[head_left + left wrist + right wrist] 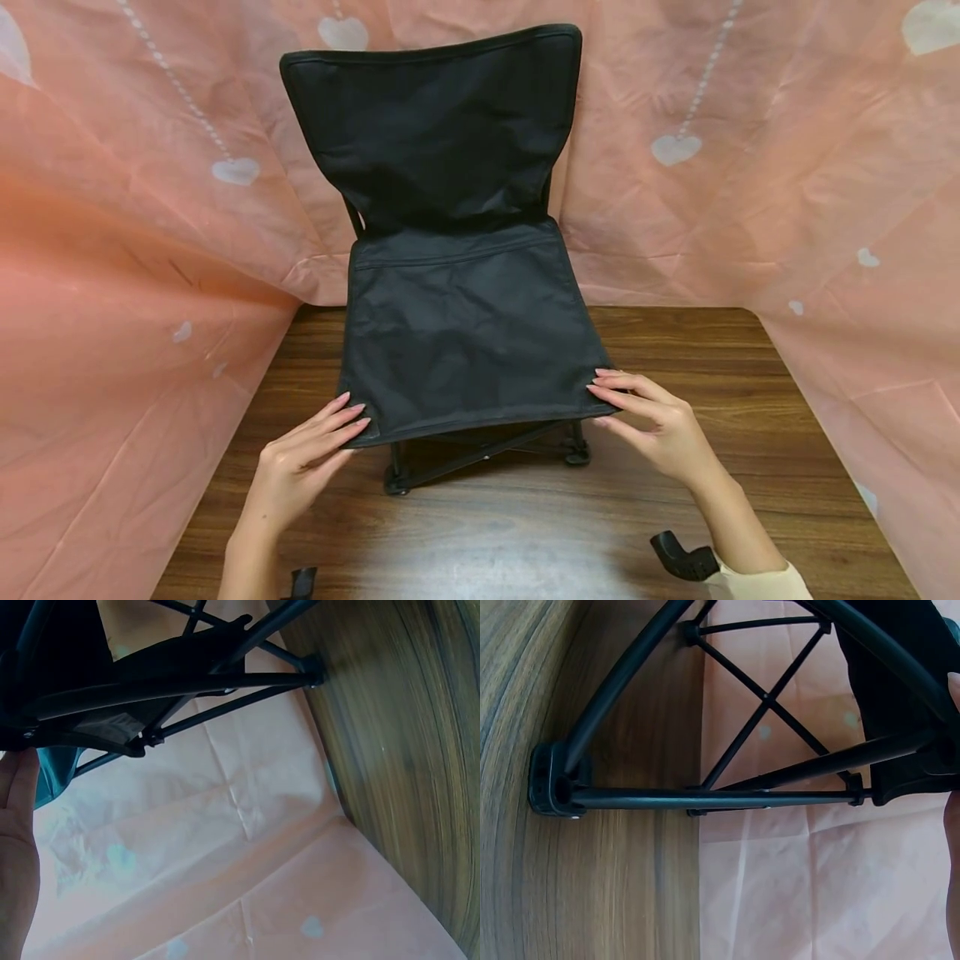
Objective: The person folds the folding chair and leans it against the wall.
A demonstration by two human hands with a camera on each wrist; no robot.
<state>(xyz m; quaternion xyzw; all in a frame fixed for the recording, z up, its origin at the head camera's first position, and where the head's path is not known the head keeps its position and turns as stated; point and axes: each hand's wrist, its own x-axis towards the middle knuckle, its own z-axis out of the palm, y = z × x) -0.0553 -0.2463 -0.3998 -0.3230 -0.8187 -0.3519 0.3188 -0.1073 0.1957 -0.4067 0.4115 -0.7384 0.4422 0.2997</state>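
A black folding chair [465, 333] stands unfolded on its legs, its backrest upright and its fabric seat stretched out toward me. At the seat's front left corner, my left hand [296, 467] pinches the fabric, fingers on top and thumb beneath. My right hand [667, 425] grips the front right corner the same way. From below, the left wrist view shows the chair's metal tubes [225, 712] and part of the left palm [15, 847]. Crossed bars [765, 697] and a plastic foot [551, 780] on the floor appear in the right wrist view.
Pink sheeting with white hearts [825, 167] hangs behind the chair and down both sides. Underneath lies a brown wood-grain floor [712, 350]. Black curved pieces [682, 558] sit by the wrists, and a pale sleeve [761, 582] covers the right forearm.
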